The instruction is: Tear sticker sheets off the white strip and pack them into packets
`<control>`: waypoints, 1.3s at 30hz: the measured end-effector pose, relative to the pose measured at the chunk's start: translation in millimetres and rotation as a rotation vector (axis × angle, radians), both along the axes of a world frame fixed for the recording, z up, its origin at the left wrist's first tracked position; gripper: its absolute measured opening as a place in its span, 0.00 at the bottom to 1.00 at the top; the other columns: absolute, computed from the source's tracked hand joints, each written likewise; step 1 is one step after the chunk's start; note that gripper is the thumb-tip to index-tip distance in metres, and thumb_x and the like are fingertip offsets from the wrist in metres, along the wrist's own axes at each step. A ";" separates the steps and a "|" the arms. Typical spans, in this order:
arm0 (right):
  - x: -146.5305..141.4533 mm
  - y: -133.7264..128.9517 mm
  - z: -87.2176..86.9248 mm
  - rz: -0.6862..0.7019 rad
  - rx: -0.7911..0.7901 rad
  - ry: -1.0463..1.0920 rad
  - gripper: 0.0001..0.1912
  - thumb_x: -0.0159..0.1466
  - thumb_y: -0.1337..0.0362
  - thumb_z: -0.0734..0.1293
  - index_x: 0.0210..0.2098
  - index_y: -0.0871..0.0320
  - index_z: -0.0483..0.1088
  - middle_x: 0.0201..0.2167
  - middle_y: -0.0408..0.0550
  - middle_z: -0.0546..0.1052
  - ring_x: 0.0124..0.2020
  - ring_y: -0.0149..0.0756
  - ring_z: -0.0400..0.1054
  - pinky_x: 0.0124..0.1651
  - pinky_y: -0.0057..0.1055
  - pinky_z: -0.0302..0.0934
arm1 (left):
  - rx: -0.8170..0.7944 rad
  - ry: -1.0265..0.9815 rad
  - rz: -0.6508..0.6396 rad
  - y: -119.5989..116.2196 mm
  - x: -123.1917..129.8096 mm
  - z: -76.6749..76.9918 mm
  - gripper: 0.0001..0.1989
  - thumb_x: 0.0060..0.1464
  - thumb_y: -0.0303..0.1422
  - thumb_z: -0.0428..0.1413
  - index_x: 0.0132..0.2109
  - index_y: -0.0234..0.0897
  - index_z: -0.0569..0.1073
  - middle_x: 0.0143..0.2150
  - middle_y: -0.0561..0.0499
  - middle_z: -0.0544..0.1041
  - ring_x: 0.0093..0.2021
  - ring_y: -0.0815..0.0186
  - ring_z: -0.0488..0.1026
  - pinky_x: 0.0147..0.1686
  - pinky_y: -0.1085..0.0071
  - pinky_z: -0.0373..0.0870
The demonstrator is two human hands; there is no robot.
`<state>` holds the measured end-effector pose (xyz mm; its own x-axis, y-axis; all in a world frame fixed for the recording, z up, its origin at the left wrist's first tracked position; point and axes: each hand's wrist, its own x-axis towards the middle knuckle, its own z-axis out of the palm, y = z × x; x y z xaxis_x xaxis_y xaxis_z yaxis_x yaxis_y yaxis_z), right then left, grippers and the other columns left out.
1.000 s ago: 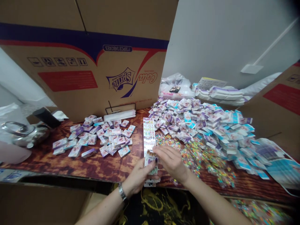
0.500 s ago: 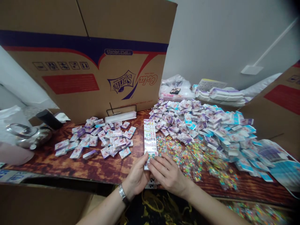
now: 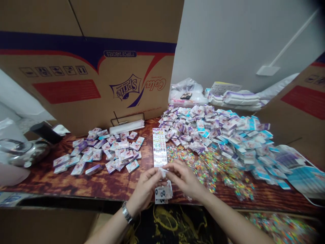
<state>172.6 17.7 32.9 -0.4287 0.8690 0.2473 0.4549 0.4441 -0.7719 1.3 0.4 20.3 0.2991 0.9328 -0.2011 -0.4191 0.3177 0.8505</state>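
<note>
Closest in, the left hand (image 3: 145,188) and right hand (image 3: 185,179) meet, their fingers (image 3: 175,168) pinching a small white scrap (image 3: 162,172) just above a stack of sticker sheets (image 3: 162,194) on the wooden worktop (image 3: 76,179). Beyond lie a long sticker strip (image 3: 159,147), then heaped small packets (image 3: 210,130) before a cardboard carton (image 3: 88,91).

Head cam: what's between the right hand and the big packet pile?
In the head view, small clear bags of multicoloured pieces lie scattered between the right hand and the packet pile.
</note>
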 end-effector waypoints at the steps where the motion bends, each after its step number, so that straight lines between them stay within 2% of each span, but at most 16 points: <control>1: 0.6 2.6 -2.2 -0.023 -0.029 0.016 0.08 0.64 0.63 0.63 0.42 0.55 0.69 0.32 0.45 0.70 0.34 0.33 0.66 0.36 0.29 0.62 | 0.035 0.050 -0.020 -0.2 -0.6 -0.5 0.14 0.50 0.37 0.60 0.41 0.32 0.75 0.35 0.48 0.76 0.33 0.67 0.71 0.36 0.71 0.68; 5: -1.5 6.9 -10.5 -0.081 -0.075 0.024 0.09 0.61 0.59 0.66 0.40 0.56 0.69 0.33 0.44 0.70 0.33 0.33 0.66 0.35 0.28 0.60 | 0.145 0.241 -0.009 2.1 -1.7 -7.6 0.15 0.50 0.38 0.59 0.41 0.32 0.75 0.29 0.50 0.76 0.29 0.67 0.71 0.33 0.72 0.67; 11: -7.9 -0.9 -15.5 -0.072 -0.096 0.046 0.09 0.66 0.59 0.60 0.35 0.56 0.69 0.30 0.44 0.72 0.32 0.33 0.66 0.34 0.29 0.59 | 0.223 0.387 0.155 6.4 0.3 -29.5 0.13 0.52 0.41 0.57 0.35 0.34 0.70 0.26 0.52 0.73 0.25 0.68 0.71 0.28 0.73 0.67; 14: -5.0 1.9 -24.1 -0.052 -0.077 0.033 0.11 0.66 0.59 0.59 0.32 0.57 0.68 0.27 0.43 0.71 0.31 0.33 0.66 0.33 0.29 0.58 | 0.328 0.544 0.114 12.9 -3.5 -34.6 0.12 0.53 0.41 0.56 0.33 0.35 0.70 0.25 0.52 0.73 0.26 0.67 0.70 0.29 0.73 0.67; 15: -3.6 5.4 -28.5 -0.057 -0.077 0.047 0.11 0.66 0.59 0.59 0.31 0.57 0.67 0.27 0.43 0.70 0.30 0.33 0.65 0.33 0.28 0.58 | 0.359 0.578 0.095 18.4 -5.8 -35.0 0.12 0.53 0.41 0.55 0.35 0.35 0.71 0.28 0.51 0.74 0.29 0.66 0.72 0.32 0.72 0.67; 17: -1.7 16.9 -38.9 -0.134 -0.085 0.100 0.11 0.66 0.58 0.58 0.33 0.57 0.67 0.27 0.43 0.71 0.30 0.33 0.65 0.32 0.28 0.59 | 0.375 0.602 0.107 36.5 -10.1 -36.3 0.15 0.54 0.42 0.54 0.43 0.36 0.72 0.40 0.46 0.77 0.42 0.60 0.73 0.43 0.68 0.67; 18: -1.8 24.6 -44.6 -0.204 -0.085 0.136 0.12 0.66 0.58 0.58 0.34 0.57 0.66 0.27 0.43 0.71 0.29 0.33 0.65 0.32 0.28 0.59 | 0.355 0.610 0.144 48.7 -11.5 -38.4 0.19 0.56 0.42 0.52 0.49 0.36 0.70 0.49 0.43 0.74 0.50 0.58 0.70 0.50 0.66 0.64; 20: -4.7 42.4 -55.9 -0.338 -0.075 0.199 0.12 0.66 0.56 0.57 0.35 0.57 0.66 0.29 0.44 0.72 0.29 0.34 0.66 0.31 0.28 0.60 | 0.287 0.675 0.228 76.9 -11.4 -46.5 0.26 0.56 0.44 0.50 0.58 0.35 0.63 0.61 0.41 0.63 0.62 0.56 0.57 0.59 0.62 0.52; 22: -11.0 60.6 -66.0 -0.399 -0.057 0.238 0.13 0.66 0.56 0.57 0.36 0.58 0.66 0.32 0.46 0.74 0.31 0.35 0.68 0.32 0.28 0.62 | 0.275 0.714 0.240 104.2 -7.3 -58.7 0.30 0.56 0.44 0.49 0.61 0.31 0.58 0.66 0.39 0.53 0.66 0.55 0.46 0.63 0.61 0.41; 25: -23.5 81.8 -77.6 -0.411 -0.031 0.267 0.14 0.67 0.56 0.55 0.38 0.58 0.66 0.33 0.47 0.75 0.33 0.36 0.69 0.34 0.30 0.63 | 0.313 0.729 0.198 130.6 2.5 -77.3 0.31 0.57 0.44 0.48 0.62 0.32 0.56 0.67 0.40 0.50 0.67 0.55 0.44 0.64 0.59 0.39; 27: -30.9 88.9 -84.0 -0.424 -0.017 0.276 0.15 0.67 0.56 0.53 0.40 0.57 0.66 0.32 0.47 0.75 0.33 0.36 0.69 0.34 0.30 0.64 | 0.348 0.732 0.159 135.8 8.6 -86.8 0.31 0.57 0.43 0.48 0.63 0.32 0.55 0.67 0.41 0.50 0.66 0.57 0.45 0.64 0.60 0.40; 31: -39.4 88.6 -96.1 -0.459 -0.008 0.263 0.15 0.68 0.58 0.53 0.45 0.57 0.65 0.34 0.48 0.75 0.35 0.36 0.70 0.35 0.30 0.64 | 0.399 0.744 0.108 130.2 16.7 -99.7 0.32 0.57 0.41 0.47 0.64 0.30 0.52 0.68 0.41 0.47 0.67 0.59 0.42 0.64 0.63 0.39; 34: -36.7 86.8 -100.8 -0.459 -0.014 0.221 0.13 0.68 0.59 0.53 0.42 0.57 0.66 0.31 0.45 0.75 0.32 0.34 0.70 0.33 0.28 0.63 | 0.417 0.764 0.118 127.1 20.8 -106.8 0.33 0.57 0.38 0.46 0.66 0.34 0.47 0.69 0.45 0.44 0.68 0.60 0.37 0.65 0.62 0.35; 37: -22.0 94.4 -96.1 -0.441 -0.008 0.160 0.12 0.67 0.60 0.54 0.38 0.57 0.66 0.28 0.42 0.74 0.28 0.32 0.69 0.31 0.26 0.63 | 0.427 0.783 0.133 127.9 24.2 -110.4 0.34 0.56 0.37 0.47 0.66 0.35 0.44 0.69 0.46 0.42 0.68 0.60 0.35 0.65 0.61 0.32; 39: -7.2 106.9 -87.7 -0.450 0.022 0.111 0.11 0.68 0.61 0.54 0.40 0.58 0.65 0.33 0.45 0.75 0.33 0.33 0.70 0.35 0.27 0.64 | 0.437 0.804 0.137 128.5 25.7 -110.5 0.34 0.57 0.37 0.47 0.66 0.34 0.43 0.69 0.45 0.42 0.68 0.60 0.36 0.65 0.62 0.33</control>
